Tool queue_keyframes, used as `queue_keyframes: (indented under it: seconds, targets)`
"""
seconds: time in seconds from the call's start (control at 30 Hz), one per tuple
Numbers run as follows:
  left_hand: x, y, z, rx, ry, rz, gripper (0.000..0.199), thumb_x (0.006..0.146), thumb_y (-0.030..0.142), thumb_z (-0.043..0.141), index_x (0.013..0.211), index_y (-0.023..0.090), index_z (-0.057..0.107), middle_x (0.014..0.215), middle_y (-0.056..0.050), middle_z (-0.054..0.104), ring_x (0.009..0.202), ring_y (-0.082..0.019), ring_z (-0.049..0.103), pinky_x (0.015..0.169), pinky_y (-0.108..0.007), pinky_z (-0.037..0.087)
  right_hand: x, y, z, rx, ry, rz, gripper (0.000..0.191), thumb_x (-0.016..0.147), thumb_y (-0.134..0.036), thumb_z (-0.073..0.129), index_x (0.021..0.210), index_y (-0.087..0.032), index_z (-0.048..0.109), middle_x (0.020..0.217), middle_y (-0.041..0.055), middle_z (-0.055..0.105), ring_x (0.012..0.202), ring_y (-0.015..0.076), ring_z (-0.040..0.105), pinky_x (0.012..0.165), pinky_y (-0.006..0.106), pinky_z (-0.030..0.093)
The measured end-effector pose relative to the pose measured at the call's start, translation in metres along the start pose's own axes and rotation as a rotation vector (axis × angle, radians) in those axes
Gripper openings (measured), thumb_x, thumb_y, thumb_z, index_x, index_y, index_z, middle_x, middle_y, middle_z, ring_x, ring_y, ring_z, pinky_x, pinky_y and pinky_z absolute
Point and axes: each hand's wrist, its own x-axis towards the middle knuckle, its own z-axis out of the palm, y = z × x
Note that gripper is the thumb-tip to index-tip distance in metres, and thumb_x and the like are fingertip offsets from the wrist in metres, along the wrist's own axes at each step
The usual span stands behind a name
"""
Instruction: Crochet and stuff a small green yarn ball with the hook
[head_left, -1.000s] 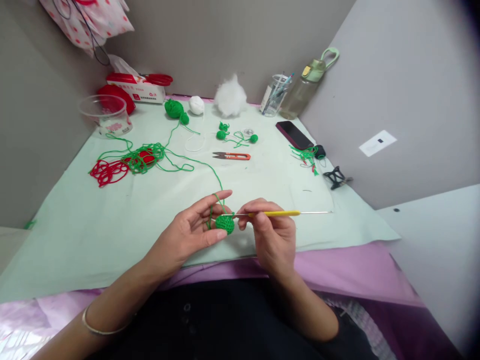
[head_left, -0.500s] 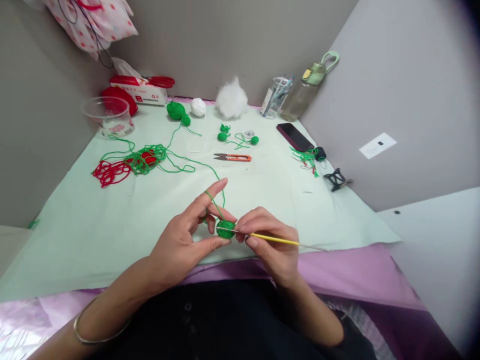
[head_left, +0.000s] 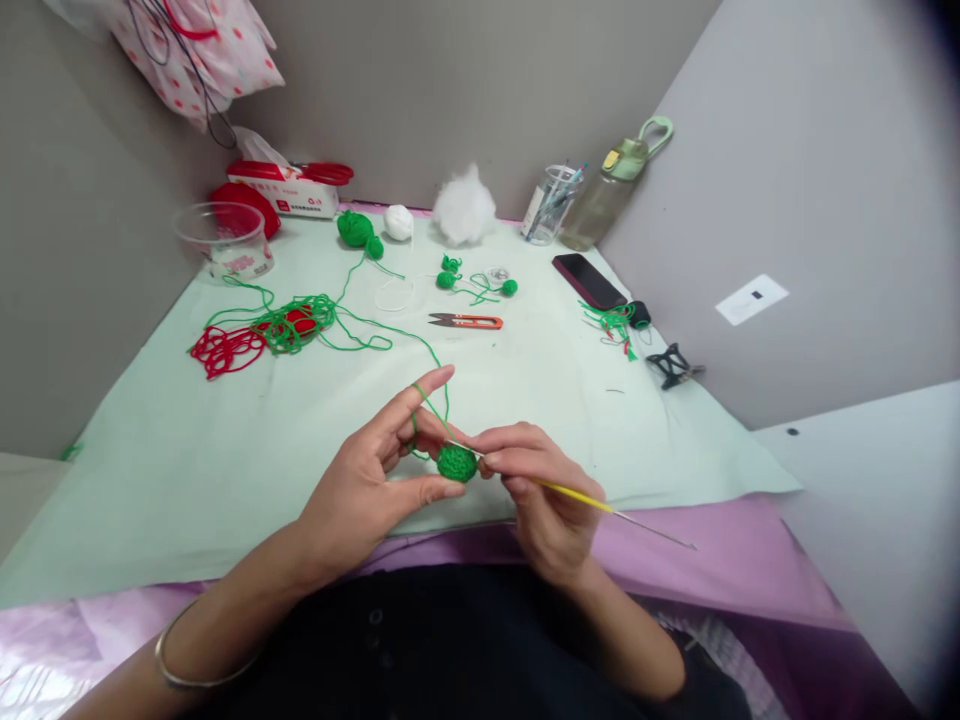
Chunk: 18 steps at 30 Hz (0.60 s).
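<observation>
My left hand [head_left: 382, 455] pinches a small round green crochet piece [head_left: 457, 463] between thumb and fingers near the table's front edge. Green yarn [head_left: 433, 352] runs from the tangle on the table, loops over the raised index finger and goes down to the piece. In my right hand [head_left: 544, 490] is a crochet hook [head_left: 577, 494] with a yellow handle, held like a pen. Its front tip lies at the upper edge of the piece, by the yarn; whether it sits inside a stitch I cannot tell. The hook's other metal end points down to the right.
Thread snips [head_left: 466, 321] lie beyond my hands. A red and green yarn tangle [head_left: 292, 325] spreads at left. Farther back are yarn balls [head_left: 355, 229], white stuffing [head_left: 464, 207] and a clear tub [head_left: 225, 245]. A phone [head_left: 589, 281], a bottle [head_left: 604, 195] and a black clip [head_left: 673, 367] are at right.
The hook's front tip has moved from across the green piece's face to its upper edge, and its rear end has swung downward. The right hand has tilted with it.
</observation>
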Motion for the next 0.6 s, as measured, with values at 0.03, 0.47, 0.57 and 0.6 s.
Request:
queue_keyframes:
  seconds: [0.03,0.47,0.57,0.6]
  targets:
    - [0.0,-0.001,0.001,0.008,0.021,0.021,0.083,0.082,0.021,0.084,0.154,0.035,0.044,0.1,0.003,0.069,0.101,-0.015,0.064,0.1,-0.029,0.046,-0.001,0.001,0.002,0.019,0.031,0.005,0.029,0.1,-0.015,0.057,0.118,-0.029,0.076,0.113,0.0065,0.075,0.1,0.0195,0.07,0.083,0.036,0.059]
    - [-0.001,-0.002,0.004,0.076,0.099,0.077,0.078,0.079,0.018,0.085,0.148,0.033,0.051,0.093,0.004,0.068,0.1,-0.015,0.066,0.1,-0.029,0.048,0.002,0.004,-0.006,0.206,-0.012,0.042,0.026,0.103,-0.021,0.053,0.116,-0.027,0.074,0.11,0.0068,0.077,0.098,0.0217,0.072,0.082,0.04,0.059]
    - [-0.001,-0.003,0.004,0.122,0.09,0.083,0.075,0.08,0.017,0.083,0.147,0.032,0.053,0.093,0.004,0.068,0.1,-0.015,0.066,0.1,-0.03,0.049,0.004,0.001,-0.013,0.16,-0.059,0.055,0.026,0.102,-0.019,0.053,0.117,-0.027,0.074,0.109,0.0069,0.077,0.099,0.0224,0.071,0.083,0.041,0.059]
    - [-0.001,-0.003,0.004,0.138,0.087,0.085,0.074,0.08,0.017,0.083,0.147,0.031,0.053,0.093,0.004,0.069,0.1,-0.016,0.066,0.1,-0.031,0.049,0.005,0.001,-0.015,0.14,-0.081,0.058,0.027,0.102,-0.019,0.053,0.117,-0.027,0.074,0.108,0.0071,0.077,0.099,0.0226,0.071,0.084,0.041,0.059]
